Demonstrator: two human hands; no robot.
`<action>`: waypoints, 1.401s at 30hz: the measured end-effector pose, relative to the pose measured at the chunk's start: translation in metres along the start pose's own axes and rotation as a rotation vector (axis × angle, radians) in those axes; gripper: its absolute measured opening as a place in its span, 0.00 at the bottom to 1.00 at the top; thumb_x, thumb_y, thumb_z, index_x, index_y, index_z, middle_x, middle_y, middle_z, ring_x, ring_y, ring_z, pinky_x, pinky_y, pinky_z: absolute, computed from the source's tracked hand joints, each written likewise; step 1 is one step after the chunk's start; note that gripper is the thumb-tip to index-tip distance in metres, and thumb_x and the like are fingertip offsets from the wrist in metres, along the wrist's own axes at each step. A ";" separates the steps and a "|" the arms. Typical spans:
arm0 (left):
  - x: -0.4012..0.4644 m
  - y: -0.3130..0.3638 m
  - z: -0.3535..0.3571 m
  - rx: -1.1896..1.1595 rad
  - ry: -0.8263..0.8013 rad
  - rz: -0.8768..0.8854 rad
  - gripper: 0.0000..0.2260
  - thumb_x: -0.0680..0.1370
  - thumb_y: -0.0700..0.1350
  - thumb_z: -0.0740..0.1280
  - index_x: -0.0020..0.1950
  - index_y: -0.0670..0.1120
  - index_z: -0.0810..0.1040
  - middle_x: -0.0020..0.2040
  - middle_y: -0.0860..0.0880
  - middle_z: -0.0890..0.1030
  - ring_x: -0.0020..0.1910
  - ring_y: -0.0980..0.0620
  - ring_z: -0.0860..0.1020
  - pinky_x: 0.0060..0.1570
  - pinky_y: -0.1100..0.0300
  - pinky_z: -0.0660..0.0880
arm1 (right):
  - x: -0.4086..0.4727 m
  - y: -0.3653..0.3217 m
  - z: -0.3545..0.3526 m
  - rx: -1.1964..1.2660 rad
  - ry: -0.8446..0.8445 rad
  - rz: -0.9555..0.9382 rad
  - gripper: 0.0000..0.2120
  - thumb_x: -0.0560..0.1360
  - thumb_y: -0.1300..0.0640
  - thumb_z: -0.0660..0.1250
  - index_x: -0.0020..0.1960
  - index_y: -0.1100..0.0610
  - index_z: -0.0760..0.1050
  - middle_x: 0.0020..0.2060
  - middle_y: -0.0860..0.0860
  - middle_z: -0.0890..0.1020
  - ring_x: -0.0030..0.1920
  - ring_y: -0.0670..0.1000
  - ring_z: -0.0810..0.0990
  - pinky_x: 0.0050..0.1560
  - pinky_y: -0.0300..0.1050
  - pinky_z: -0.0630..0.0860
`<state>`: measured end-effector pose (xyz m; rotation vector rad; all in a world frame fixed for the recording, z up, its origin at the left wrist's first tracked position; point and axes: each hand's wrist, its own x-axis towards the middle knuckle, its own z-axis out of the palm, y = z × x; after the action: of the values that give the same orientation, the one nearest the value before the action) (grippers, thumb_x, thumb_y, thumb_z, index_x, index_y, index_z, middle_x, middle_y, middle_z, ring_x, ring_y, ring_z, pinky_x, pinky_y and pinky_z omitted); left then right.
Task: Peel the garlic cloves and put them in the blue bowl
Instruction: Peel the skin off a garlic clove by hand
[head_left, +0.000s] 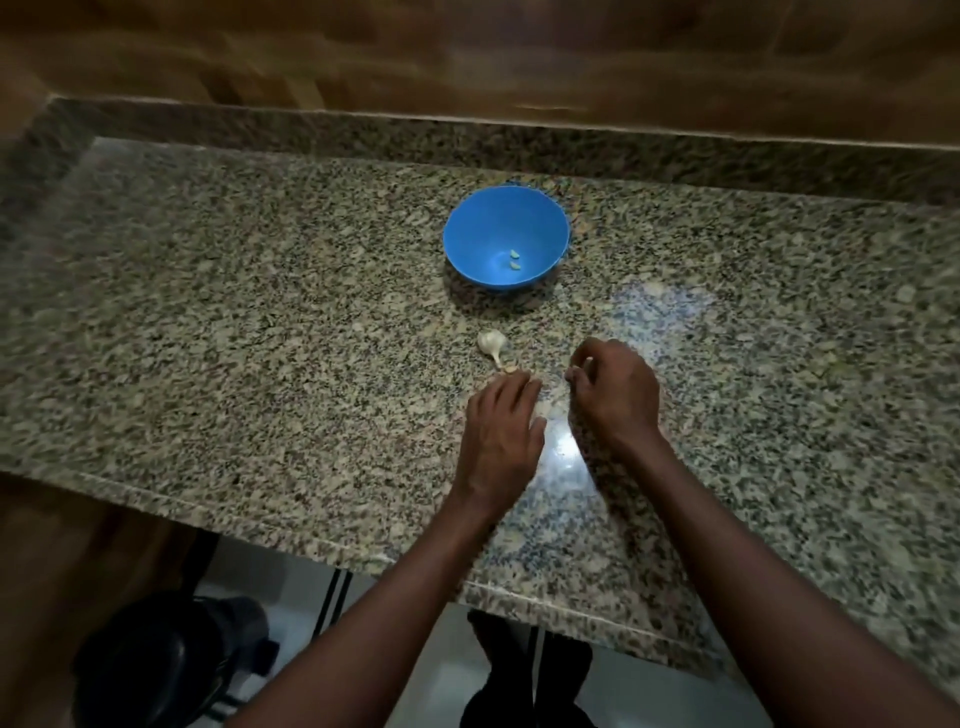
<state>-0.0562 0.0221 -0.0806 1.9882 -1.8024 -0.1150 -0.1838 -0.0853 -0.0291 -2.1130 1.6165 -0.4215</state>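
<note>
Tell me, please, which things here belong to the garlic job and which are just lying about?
Job: bowl, two cloves in it, garlic bulb, loose clove, left hand, right hand.
Lying about: dark object on the floor.

Blue bowl (506, 239): round, plastic-looking, upright on the speckled granite counter (260, 322). Two peeled cloves (514, 260) inside, pale, lying close together on the near side of the floor. Garlic bulb (492, 343): white, partly broken down, on its side nearer than the bowl, stem pointing toward the viewer. One loose clove (510, 369) at the stem tip.
</note>
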 end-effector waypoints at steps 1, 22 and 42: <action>-0.004 -0.003 0.000 0.014 0.001 0.006 0.19 0.83 0.47 0.63 0.73 0.42 0.74 0.72 0.44 0.75 0.71 0.45 0.70 0.70 0.48 0.67 | 0.005 -0.001 -0.001 -0.002 -0.020 -0.024 0.01 0.76 0.57 0.70 0.45 0.53 0.79 0.42 0.53 0.81 0.44 0.58 0.81 0.39 0.48 0.74; 0.019 -0.035 -0.034 -0.259 0.108 -0.276 0.11 0.83 0.43 0.67 0.64 0.47 0.81 0.51 0.49 0.82 0.45 0.51 0.80 0.42 0.52 0.80 | 0.072 -0.079 -0.035 0.168 0.241 -0.216 0.06 0.78 0.55 0.71 0.49 0.56 0.84 0.39 0.48 0.85 0.37 0.50 0.82 0.35 0.37 0.72; 0.036 0.046 -0.030 -0.674 -0.100 -0.373 0.07 0.76 0.35 0.71 0.50 0.44 0.87 0.42 0.49 0.87 0.39 0.54 0.84 0.42 0.51 0.83 | -0.040 0.022 -0.038 0.941 -0.303 0.393 0.08 0.76 0.66 0.73 0.49 0.72 0.80 0.37 0.69 0.83 0.32 0.61 0.83 0.39 0.63 0.85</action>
<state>-0.0826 -0.0062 -0.0278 1.7906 -1.1878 -0.8313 -0.2316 -0.0576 -0.0071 -1.0732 1.2444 -0.5495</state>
